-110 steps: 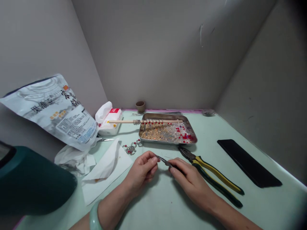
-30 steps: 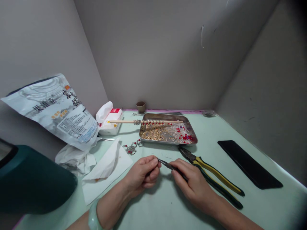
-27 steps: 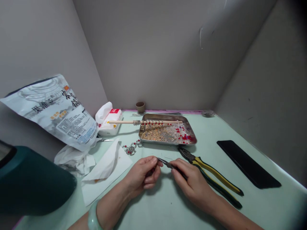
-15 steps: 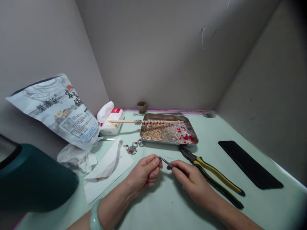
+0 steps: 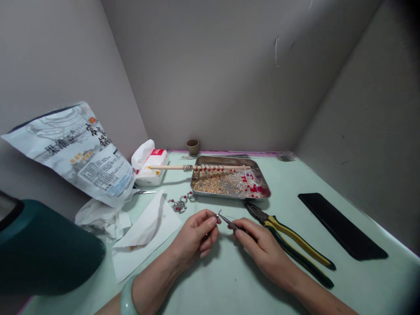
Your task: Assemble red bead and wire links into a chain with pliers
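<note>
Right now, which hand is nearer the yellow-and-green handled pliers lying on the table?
Right. The right hand lies just beside the yellow-and-green handled pliers, holding small fine-tipped pliers; the left hand is farther left, beyond that tool's tip.

worktop (image 5: 229, 284): smooth, matt, pale green
tray (image 5: 264, 191): shiny metal, glossy beads inside
stick (image 5: 170, 166): bare wood, matt
tool (image 5: 229, 224) in my right hand (image 5: 262, 249): thin dull metal
pliers (image 5: 288, 238): dark metal jaws, yellow and black plastic grips
bag (image 5: 78, 153): glossy printed plastic
tissue (image 5: 144, 227): soft white paper
bangle (image 5: 126, 299) on my left wrist: smooth, glossy, pale green
slab (image 5: 341, 225): black, matt
</note>
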`<state>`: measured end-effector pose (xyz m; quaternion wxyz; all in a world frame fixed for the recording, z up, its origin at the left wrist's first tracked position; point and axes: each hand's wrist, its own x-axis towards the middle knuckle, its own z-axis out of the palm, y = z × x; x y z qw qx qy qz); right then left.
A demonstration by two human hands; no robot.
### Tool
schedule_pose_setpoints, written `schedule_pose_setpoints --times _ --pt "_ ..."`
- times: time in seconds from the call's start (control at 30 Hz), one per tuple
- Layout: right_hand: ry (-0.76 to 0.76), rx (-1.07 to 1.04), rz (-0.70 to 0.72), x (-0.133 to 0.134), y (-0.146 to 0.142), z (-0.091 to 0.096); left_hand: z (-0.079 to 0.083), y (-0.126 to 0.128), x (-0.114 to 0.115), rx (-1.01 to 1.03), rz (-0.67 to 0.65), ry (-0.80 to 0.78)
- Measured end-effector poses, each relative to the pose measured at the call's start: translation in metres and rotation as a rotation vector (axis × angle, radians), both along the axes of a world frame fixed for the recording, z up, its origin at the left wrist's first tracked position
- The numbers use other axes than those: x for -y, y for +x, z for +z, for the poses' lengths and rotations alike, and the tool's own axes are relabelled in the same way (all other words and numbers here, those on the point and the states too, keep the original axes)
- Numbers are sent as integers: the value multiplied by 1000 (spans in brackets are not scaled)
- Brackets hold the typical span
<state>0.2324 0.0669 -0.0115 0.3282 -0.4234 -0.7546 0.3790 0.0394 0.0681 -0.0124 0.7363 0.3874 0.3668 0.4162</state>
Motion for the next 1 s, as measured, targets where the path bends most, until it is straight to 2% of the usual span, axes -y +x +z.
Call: schedule_pose_setpoints --times 0.17,0.43,0.57,0.7,1.0 --pt "14 6 -8 0 0 -1 -1 3 0 -77 1 50" --pt "146 76 -14 2 -2 -3 -3 4 2 -206 0 98" --pt "198 106 -86 8 -13 -11 -9 10 3 -298 108 154" --pt "138 62 -177 13 -25 -16 -11 16 4 -309 209 137" --pt "-2 -57 -96 9 -19 -4 3 6 4 -78 33 -13"
